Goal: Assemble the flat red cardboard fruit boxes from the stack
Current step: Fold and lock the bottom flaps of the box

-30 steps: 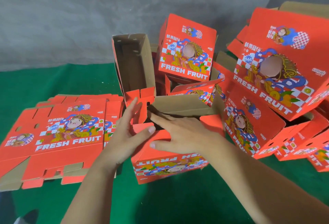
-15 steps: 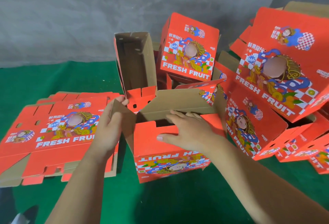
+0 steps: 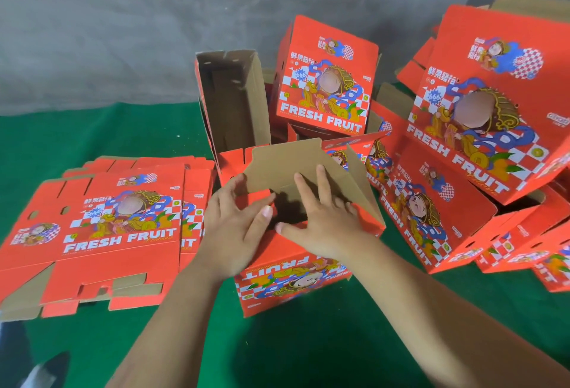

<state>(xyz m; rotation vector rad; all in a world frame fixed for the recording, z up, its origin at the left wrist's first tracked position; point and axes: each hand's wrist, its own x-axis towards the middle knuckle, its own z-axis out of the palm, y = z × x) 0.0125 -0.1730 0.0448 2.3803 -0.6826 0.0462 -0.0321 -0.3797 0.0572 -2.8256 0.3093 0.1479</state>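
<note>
Head view: the box [image 3: 296,276] is standing on the green tabletop [image 3: 308,350] at centre, printed side upside down, with the flat stack [image 3: 101,227] at 9 o'clock and finished boxes [image 3: 481,128] at 2 o'clock. The left hand [image 3: 234,227] is pressing the near flap with released, straight fingers; the right hand [image 3: 324,221], fingers also released and spread, is pushing down into the opening. Judgement: the rear flap [image 3: 296,165] is standing unfolded; both hands should be keeping the inner flaps square before folding it over.
</note>
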